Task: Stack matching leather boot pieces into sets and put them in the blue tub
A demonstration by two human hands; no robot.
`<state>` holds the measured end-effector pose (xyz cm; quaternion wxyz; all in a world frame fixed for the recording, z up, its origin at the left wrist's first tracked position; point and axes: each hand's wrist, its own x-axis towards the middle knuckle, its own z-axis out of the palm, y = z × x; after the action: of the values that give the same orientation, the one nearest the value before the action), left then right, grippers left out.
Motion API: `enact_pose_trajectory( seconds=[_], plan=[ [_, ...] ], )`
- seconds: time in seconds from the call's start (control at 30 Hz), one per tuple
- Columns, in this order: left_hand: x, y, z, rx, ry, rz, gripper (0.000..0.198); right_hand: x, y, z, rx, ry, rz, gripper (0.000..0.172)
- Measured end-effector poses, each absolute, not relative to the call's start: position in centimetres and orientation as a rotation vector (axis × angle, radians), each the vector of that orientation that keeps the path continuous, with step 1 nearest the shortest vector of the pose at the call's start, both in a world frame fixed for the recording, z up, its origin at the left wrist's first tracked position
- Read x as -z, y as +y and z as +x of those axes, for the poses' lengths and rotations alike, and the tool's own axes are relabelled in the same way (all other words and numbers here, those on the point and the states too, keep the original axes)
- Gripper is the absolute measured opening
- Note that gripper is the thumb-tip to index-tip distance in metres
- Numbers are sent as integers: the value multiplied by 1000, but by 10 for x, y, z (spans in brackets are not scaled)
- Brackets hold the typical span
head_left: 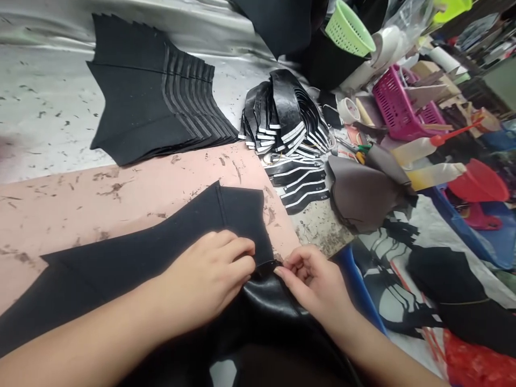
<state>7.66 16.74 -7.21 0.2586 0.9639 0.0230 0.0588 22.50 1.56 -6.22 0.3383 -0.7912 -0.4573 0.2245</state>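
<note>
A large black leather-like panel [161,242] lies across the pink board, its matte side up and a seam near its right end. A glossy black part [274,298] hangs over the near edge toward me. My left hand [217,269] rests on the panel with fingers curled down at its right corner, closed on the edge. Just to its right, my right hand [314,274] pinches the same corner between thumb and forefinger. Whatever lies under the left fingertips is hidden.
A fanned stack of black panels [141,97] lies on the silvery sheet beyond. Black strips with white edges [290,118] are piled at centre, beside brown pieces [363,188]. Rightward are a magenta basket [395,102], squeeze bottles [431,177] and a blue crate [471,226].
</note>
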Motion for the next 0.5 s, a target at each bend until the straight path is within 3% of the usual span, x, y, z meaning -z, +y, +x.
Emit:
enact_pose_trajectory(
  seconds=[0.37,0.5],
  plan=[
    [76,166,76,-253,53,2669,18,58,20,230,-589,-1381,-2049,5],
    [75,166,76,-235,61,2673,18,56,21,233,-529,-1619,-1973,16]
  ],
)
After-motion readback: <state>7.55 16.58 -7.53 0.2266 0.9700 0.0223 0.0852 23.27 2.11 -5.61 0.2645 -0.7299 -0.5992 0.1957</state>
